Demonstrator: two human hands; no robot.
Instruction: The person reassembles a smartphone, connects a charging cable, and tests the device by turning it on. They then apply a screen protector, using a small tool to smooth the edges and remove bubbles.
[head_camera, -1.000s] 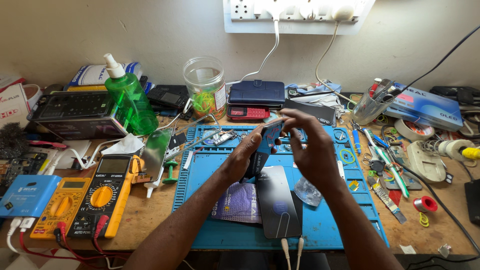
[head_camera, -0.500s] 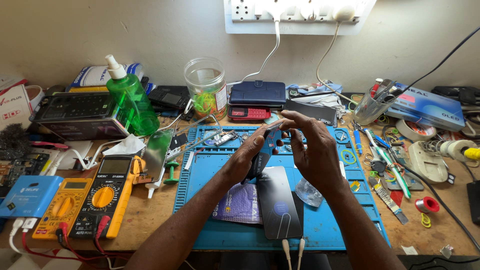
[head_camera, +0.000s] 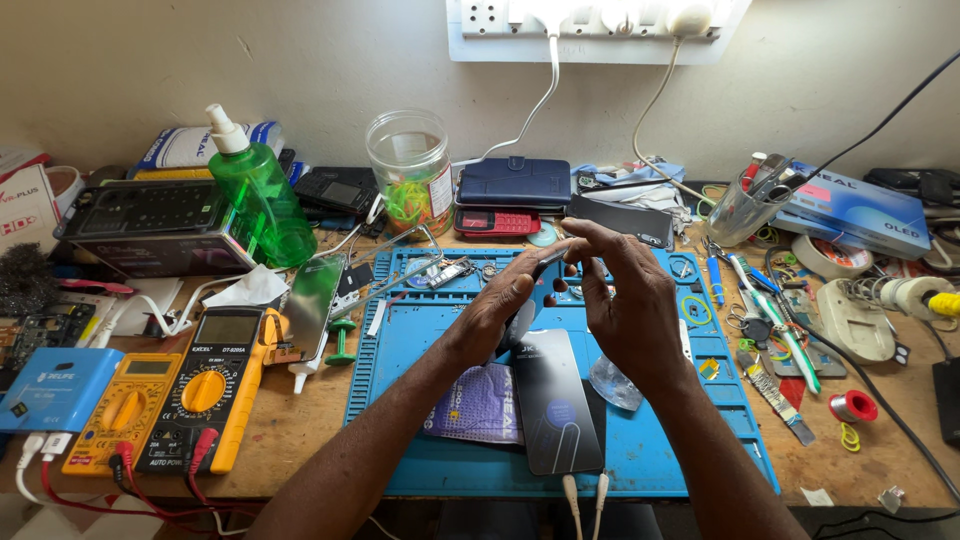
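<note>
Phone held over a crowded mat

Phone, small and dark, sits pinched between both hands above the far middle of the blue mat. Left hand grasps its lower end; right hand curls fingers over the top. A slip could drop it onto the dark panel lying just below.

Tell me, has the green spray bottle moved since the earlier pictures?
No. The green spray bottle stands at the same spot left of the clear plastic jar, behind the blue mat, as in both earlier views.
</note>
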